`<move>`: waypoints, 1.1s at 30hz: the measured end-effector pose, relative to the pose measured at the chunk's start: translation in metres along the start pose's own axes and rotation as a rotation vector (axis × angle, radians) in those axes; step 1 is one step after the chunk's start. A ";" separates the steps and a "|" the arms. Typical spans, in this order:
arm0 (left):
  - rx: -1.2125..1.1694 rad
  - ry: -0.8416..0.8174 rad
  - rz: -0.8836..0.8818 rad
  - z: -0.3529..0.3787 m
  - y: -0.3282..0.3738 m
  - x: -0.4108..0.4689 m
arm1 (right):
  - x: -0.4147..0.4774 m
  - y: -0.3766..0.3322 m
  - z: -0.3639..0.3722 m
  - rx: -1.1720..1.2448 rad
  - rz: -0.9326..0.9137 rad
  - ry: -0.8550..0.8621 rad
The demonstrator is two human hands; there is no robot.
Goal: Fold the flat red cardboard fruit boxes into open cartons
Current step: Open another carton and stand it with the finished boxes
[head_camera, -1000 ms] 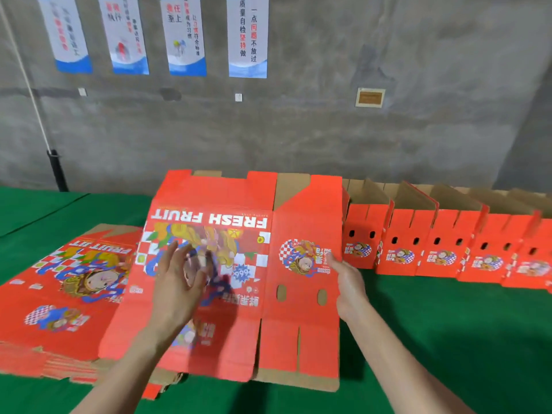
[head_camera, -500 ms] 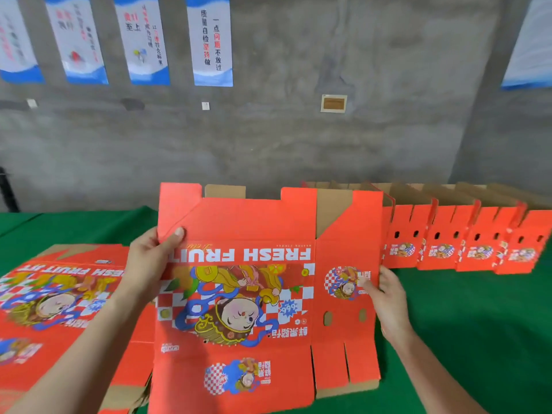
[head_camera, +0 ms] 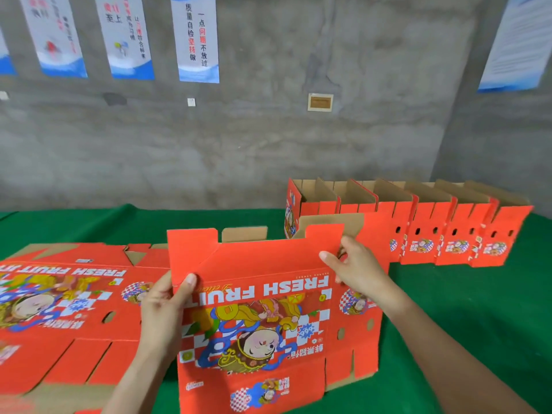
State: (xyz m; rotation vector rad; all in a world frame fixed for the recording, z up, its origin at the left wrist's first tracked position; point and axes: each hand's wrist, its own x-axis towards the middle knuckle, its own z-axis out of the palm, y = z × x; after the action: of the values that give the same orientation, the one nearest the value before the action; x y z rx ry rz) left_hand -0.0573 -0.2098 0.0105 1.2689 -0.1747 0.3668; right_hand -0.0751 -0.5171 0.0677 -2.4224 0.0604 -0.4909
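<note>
I hold a red "FRESH FRUIT" cardboard box (head_camera: 257, 318) upright in front of me, its printed face toward me and upside down. My left hand (head_camera: 165, 306) grips its left edge, thumb on the front. My right hand (head_camera: 355, 270) grips the upper right corner near the fold, fingers curled round the top flap. The right side panel bends back a little, showing brown card inside. A stack of flat red boxes (head_camera: 65, 306) lies on the green table to my left.
A row of several folded open cartons (head_camera: 418, 231) stands along the back right of the green table (head_camera: 478, 309). A grey concrete wall with hanging posters (head_camera: 197, 40) rises behind.
The box has come off the stack and moved right, toward me. My left hand went from its face to its left edge. My right hand climbed from the side panel to the upper right corner.
</note>
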 end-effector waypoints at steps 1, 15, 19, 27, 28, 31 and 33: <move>-0.024 -0.006 -0.015 0.000 0.000 0.000 | -0.001 0.001 -0.002 0.034 -0.004 -0.076; -0.036 -0.377 -0.339 0.006 0.012 0.022 | -0.012 0.004 -0.027 0.213 0.057 -0.087; -0.055 -0.410 -0.503 0.011 0.022 0.035 | -0.013 0.006 -0.032 0.311 0.019 -0.125; 0.504 -0.461 -0.480 0.009 0.032 0.045 | -0.017 0.015 -0.032 0.357 -0.054 -0.052; 0.535 -0.484 -0.474 0.010 0.032 0.043 | -0.018 0.015 -0.033 0.370 -0.059 -0.053; 0.563 -0.487 -0.338 0.016 0.033 0.036 | -0.026 0.017 -0.034 0.378 -0.053 -0.050; 0.568 -0.399 -0.194 0.021 0.027 0.035 | -0.031 0.021 -0.035 0.333 -0.027 -0.006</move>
State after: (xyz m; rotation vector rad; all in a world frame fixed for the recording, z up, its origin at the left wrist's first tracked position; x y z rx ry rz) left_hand -0.0328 -0.2175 0.0523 1.9001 -0.2957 -0.0189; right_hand -0.1155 -0.5492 0.0698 -2.1005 -0.0530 -0.4649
